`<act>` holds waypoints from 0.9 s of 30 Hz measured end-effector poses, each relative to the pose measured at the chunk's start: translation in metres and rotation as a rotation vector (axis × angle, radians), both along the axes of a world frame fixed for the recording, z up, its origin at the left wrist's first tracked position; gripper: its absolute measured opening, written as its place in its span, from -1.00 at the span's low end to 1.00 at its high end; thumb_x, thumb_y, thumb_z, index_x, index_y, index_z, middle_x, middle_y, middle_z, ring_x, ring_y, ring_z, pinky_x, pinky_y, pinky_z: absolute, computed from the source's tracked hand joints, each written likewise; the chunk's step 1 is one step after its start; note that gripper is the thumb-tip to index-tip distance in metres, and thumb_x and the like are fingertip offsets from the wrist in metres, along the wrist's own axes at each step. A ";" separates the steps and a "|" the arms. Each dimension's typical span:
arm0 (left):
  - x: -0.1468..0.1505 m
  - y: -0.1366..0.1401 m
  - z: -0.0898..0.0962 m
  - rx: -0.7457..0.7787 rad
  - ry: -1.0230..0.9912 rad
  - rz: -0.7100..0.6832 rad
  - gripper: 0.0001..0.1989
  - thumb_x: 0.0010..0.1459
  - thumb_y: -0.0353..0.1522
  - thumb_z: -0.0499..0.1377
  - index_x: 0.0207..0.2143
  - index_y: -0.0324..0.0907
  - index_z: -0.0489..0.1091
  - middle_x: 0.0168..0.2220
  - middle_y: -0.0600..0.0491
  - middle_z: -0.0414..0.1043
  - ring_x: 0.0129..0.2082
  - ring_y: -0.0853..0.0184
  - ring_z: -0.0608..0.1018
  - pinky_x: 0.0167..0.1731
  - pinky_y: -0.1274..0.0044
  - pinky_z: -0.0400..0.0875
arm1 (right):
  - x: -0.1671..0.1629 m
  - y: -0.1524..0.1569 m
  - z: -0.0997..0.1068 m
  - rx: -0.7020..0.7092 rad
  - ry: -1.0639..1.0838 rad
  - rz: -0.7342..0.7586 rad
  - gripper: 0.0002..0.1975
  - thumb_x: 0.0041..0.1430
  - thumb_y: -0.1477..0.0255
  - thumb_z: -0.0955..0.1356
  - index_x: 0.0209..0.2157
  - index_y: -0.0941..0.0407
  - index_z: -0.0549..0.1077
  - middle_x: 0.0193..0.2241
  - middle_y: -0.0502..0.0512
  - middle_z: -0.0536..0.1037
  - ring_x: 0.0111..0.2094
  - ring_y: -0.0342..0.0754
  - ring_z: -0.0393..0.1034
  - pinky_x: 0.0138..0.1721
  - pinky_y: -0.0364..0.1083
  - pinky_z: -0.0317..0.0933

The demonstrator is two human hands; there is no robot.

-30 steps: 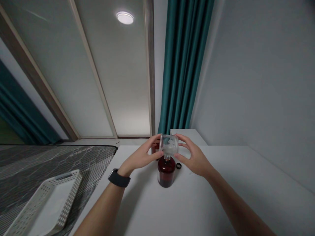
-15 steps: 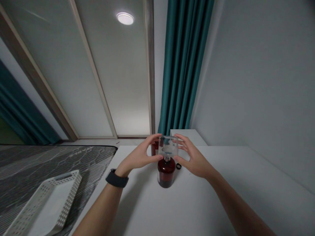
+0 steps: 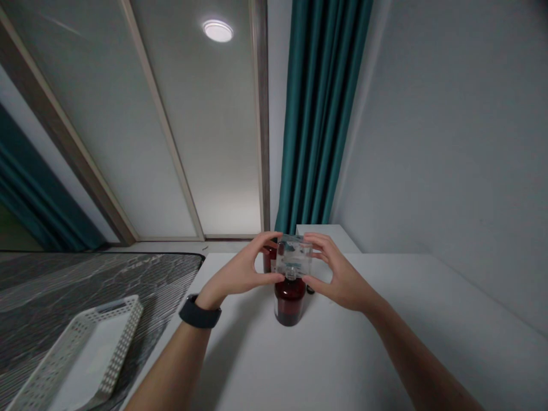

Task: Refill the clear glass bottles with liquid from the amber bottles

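Between my two hands is a clear, see-through container (image 3: 294, 254), gripped from both sides. The fingertips of my left hand (image 3: 253, 264) press its left side, thumb low. My right hand (image 3: 334, 273) holds its right side in the same way. Directly below and in front stands an amber bottle (image 3: 289, 302) with a clear neck, upright on the table. The neck overlaps the container's lower edge; whether they touch I cannot tell. A second amber bottle (image 3: 269, 262) stands behind my left fingers, partly hidden. A small black ring (image 3: 310, 290) lies by my right thumb, mostly covered.
The white table (image 3: 342, 359) runs forward to a white box-like block (image 3: 327, 231) at the back. To the left, a white perforated basket (image 3: 81, 354) sits on a dark patterned surface (image 3: 149, 285). A teal curtain (image 3: 323, 114) hangs behind, beside a grey wall (image 3: 449, 142).
The container has tilted and shifted slightly, still between both hands. My right thumb has come a little lower and now covers more of the black ring. The amber bottle has stayed put.
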State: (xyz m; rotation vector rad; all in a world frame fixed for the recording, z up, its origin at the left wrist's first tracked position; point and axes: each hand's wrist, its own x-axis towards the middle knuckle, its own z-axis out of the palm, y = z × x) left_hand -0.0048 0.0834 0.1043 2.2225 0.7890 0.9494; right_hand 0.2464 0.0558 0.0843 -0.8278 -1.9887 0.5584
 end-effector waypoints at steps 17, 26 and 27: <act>0.002 -0.003 0.006 0.033 -0.008 -0.051 -0.26 0.04 -0.30 0.41 0.22 -0.01 0.15 0.22 -0.11 0.18 0.10 0.07 0.41 -0.03 0.25 0.46 | 0.002 -0.002 0.003 0.028 -0.035 0.023 -0.36 0.11 0.48 0.44 0.18 -0.10 0.19 0.26 0.16 0.17 0.35 0.17 0.05 0.27 0.25 0.19; 0.001 -0.002 0.004 0.008 -0.021 -0.047 -0.26 0.05 -0.28 0.41 0.22 -0.02 0.15 0.21 -0.12 0.22 0.07 0.10 0.43 -0.05 0.27 0.47 | 0.001 -0.003 0.004 0.027 -0.036 0.019 -0.33 0.15 0.47 0.42 0.23 -0.12 0.15 0.27 0.15 0.17 0.33 0.15 0.08 0.27 0.23 0.21; 0.000 -0.001 0.002 -0.002 -0.023 -0.043 -0.25 0.05 -0.28 0.41 0.23 -0.03 0.14 0.20 -0.12 0.24 0.06 0.10 0.44 -0.04 0.26 0.47 | 0.001 -0.004 0.004 0.024 -0.036 0.014 -0.32 0.16 0.46 0.41 0.25 -0.12 0.14 0.28 0.15 0.18 0.33 0.16 0.09 0.26 0.24 0.21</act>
